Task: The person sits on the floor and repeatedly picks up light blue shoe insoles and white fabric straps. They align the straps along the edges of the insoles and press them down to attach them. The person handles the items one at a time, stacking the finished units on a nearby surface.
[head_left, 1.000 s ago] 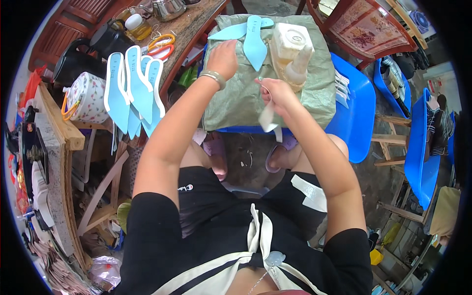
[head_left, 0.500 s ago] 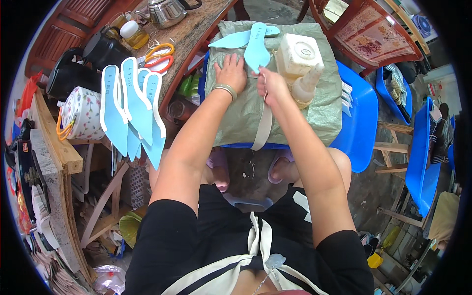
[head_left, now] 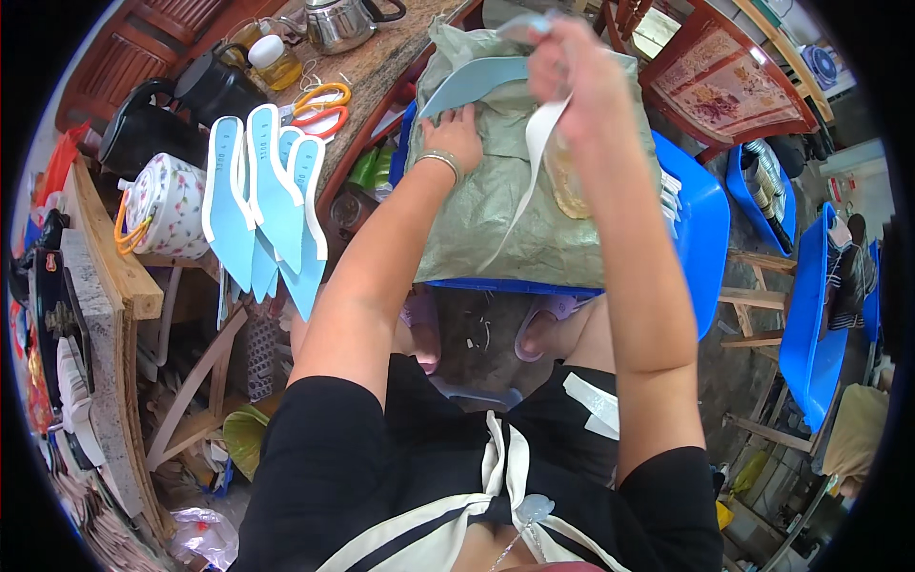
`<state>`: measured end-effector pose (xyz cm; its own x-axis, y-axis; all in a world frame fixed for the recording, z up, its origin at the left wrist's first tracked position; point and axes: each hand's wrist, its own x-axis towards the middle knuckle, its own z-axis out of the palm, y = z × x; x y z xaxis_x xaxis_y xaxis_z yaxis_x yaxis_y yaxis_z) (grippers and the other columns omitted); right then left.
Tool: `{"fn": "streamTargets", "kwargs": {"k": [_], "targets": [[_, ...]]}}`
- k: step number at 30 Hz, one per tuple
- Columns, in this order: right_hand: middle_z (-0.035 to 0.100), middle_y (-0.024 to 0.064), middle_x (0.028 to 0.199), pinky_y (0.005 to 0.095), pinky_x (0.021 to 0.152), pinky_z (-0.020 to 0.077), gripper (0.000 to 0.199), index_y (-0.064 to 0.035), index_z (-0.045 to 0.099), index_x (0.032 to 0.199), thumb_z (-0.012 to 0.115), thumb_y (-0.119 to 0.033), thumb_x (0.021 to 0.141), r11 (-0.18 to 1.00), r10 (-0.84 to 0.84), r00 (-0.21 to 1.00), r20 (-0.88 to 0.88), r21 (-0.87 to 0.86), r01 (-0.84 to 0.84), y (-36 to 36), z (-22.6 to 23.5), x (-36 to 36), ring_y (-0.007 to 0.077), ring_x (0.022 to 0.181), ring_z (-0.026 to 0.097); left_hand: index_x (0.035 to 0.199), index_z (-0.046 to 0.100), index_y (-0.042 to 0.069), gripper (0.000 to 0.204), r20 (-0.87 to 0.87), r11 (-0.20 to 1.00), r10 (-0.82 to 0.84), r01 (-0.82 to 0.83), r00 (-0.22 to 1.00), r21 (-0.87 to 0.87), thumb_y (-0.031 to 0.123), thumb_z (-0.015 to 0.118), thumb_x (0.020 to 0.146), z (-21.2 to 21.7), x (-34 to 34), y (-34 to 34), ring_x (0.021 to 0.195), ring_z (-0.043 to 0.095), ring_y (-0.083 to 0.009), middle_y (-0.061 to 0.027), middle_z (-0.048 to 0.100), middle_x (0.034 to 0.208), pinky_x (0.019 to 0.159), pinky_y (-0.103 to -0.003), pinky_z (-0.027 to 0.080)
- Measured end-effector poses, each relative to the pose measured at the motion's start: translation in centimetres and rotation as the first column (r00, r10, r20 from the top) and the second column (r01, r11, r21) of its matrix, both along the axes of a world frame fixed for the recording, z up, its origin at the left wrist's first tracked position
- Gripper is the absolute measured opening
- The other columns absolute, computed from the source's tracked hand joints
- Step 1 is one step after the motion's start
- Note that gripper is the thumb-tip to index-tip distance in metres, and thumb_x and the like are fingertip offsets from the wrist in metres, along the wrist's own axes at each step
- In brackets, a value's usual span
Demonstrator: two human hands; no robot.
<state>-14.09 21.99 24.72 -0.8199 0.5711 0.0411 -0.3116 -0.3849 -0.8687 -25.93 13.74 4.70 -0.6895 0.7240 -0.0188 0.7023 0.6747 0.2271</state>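
Note:
My left hand (head_left: 456, 141) lies flat with its fingers spread on the crinkled grey-green cover (head_left: 457, 224). Its fingertips are beside the pointed end of a light blue insole (head_left: 481, 78), which lies at the cover's far side. Raised over the far right of the cover, my right hand (head_left: 567, 81) is smeared by motion, its fingers closed. From it hangs a long off-white strip (head_left: 537, 143) that curls down to the cover. A blurred pale blue piece (head_left: 526, 27) shows at its fingertips. My right arm hides most of a yellowish glue container (head_left: 569, 181).
Several blue insoles with white edging (head_left: 276, 205) hang at the table's left edge. Scissors (head_left: 322, 107), a jar (head_left: 272, 62) and a steel kettle (head_left: 338, 24) stand or lie on the tabletop. A blue tub (head_left: 701, 219) is right of the cover. White strips (head_left: 591, 405) lie on my lap.
My right hand has risen up and away, taking the strip and a blurred pale blue piece with it. The upper insole has left the cover. My left hand stays nearly in place.

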Motion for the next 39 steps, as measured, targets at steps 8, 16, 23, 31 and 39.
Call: {"fn": "streamTargets", "kwargs": {"k": [8,16,23,31,39], "targets": [[0.034,-0.0063,0.044,0.0213,0.031,0.0241,0.018,-0.0039,0.051,0.073,0.054,-0.016,0.086,0.9,0.331,0.939,-0.097,-0.266,-0.345,5.5,6.8,3.4,0.0063,0.033,0.028,0.14,0.033,0.008,0.057,0.053,0.999,0.0,-0.002,0.999,0.048,0.027,0.048,0.09,-1.0,-0.6,-0.8,0.137,0.033,-0.0284,-0.0121,0.04,0.146,0.108,-0.058,0.026],[0.032,-0.0071,0.05,0.0205,0.034,0.0211,0.02,-0.0011,0.057,0.083,0.051,-0.018,0.091,0.84,0.518,0.853,0.066,-0.226,-0.493,12.2,5.3,2.8,0.0041,0.038,0.027,0.138,0.038,0.01,0.049,-0.129,0.997,-0.066,0.062,0.989,-0.039,0.024,0.046,0.092,-1.9,0.0,-0.5,0.136,0.034,-0.0267,-0.0105,0.035,0.149,0.106,-0.056,0.029],[0.038,-0.0095,0.052,0.0201,0.037,0.0193,0.024,-0.0065,0.06,0.081,0.054,-0.028,0.089,0.964,-0.106,0.787,0.608,0.256,-0.067,15.1,3.4,2.3,0.0025,0.041,0.027,0.123,0.051,0.012,0.036,-0.21,0.993,-0.116,0.115,0.971,-0.016,0.024,0.053,0.089,-0.4,0.8,-0.5,0.119,0.048,-0.0248,-0.0076,0.054,0.118,0.103,-0.048,0.035],[0.041,-0.0045,0.05,0.0257,0.041,0.0265,0.028,-0.0042,0.063,0.083,0.057,-0.031,0.086,0.43,-0.532,0.621,0.576,0.816,-0.388,19.7,6.1,-3.2,0.0096,0.041,0.033,0.127,0.051,0.015,0.045,-0.506,0.944,-0.234,0.318,0.83,0.085,0.038,0.056,0.089,2.7,-1.5,0.8,0.128,0.04,-0.0255,-0.0088,0.047,0.132,0.102,-0.048,0.034],[0.041,-0.0072,0.055,0.023,0.043,0.0216,0.029,-0.0086,0.063,0.08,0.061,-0.037,0.088,0.924,-0.264,0.783,0.563,0.38,0.039,31.2,4.5,1.6,0.005,0.045,0.03,0.146,0.028,0.016,0.063,-0.089,0.988,-0.156,0.156,0.984,-0.004,0.048,0.043,0.094,-1.0,-1.7,3.6,0.14,0.027,-0.0289,-0.0089,0.031,0.151,0.11,-0.058,0.02]]}}
